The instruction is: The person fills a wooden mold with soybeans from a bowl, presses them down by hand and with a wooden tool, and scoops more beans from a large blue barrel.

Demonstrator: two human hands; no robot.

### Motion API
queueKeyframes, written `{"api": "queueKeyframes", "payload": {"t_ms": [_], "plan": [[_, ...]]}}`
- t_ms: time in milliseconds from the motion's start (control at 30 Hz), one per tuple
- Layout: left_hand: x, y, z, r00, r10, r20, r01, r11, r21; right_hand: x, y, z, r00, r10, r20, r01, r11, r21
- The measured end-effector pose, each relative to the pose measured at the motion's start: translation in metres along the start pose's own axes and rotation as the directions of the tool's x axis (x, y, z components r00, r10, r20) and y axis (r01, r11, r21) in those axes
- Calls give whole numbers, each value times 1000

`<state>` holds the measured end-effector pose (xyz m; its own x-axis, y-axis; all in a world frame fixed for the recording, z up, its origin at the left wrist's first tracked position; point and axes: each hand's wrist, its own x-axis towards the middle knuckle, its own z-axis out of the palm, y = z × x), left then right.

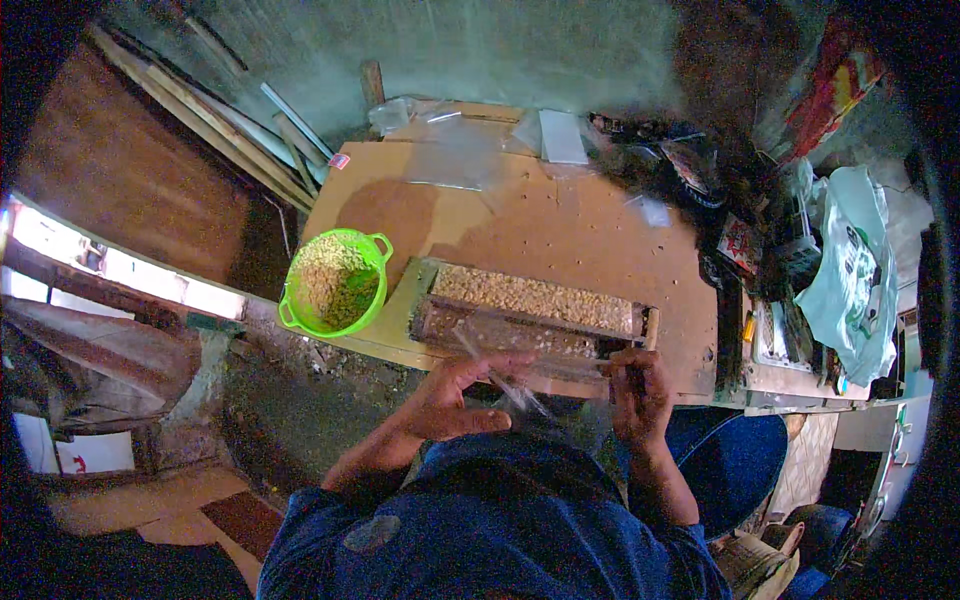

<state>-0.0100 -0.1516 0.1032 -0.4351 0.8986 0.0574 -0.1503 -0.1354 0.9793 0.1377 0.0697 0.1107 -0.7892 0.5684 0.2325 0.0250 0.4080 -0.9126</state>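
Observation:
A long wooden tray lies near the table's front edge. Pale, small kernel-like pieces fill its far section, while the near section holds scattered ones. My left hand is in front of the tray, with its thumb and fingers stretched apart. A crumpled strip of clear plastic crosses by its fingers; whether they grip it I cannot tell. Beside the tray's right end, my right hand has its fingers curled together. What they pinch, if anything, is hidden.
A bright green colander with more pale pieces sits at the table's left edge. Clear plastic sheets lie at the back of the brown table. Dark clutter and a pale plastic bag are on the right. Boards lean at left.

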Motion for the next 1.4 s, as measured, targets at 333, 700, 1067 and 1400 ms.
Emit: {"api": "queueKeyframes", "payload": {"t_ms": [333, 700, 1067, 1400], "plan": [[-4, -1, 13, 947, -199, -254, 212, 977, 26, 5, 8, 14, 991, -92, 102, 114, 964, -240], [29, 16, 27, 816, -223, -533, 11, 928, -371, -9, -12, 39, 871, -378, 313, 464, 844, -271], [25, 18, 24, 841, -203, -502, -178, 772, -611, -8, 32, 54, 840, -507, 194, 539, 820, -193], [17, 21, 11, 785, -171, -595, -279, 761, -586, -11, 38, 51, 796, -605, 22, 580, 753, -310]]}}
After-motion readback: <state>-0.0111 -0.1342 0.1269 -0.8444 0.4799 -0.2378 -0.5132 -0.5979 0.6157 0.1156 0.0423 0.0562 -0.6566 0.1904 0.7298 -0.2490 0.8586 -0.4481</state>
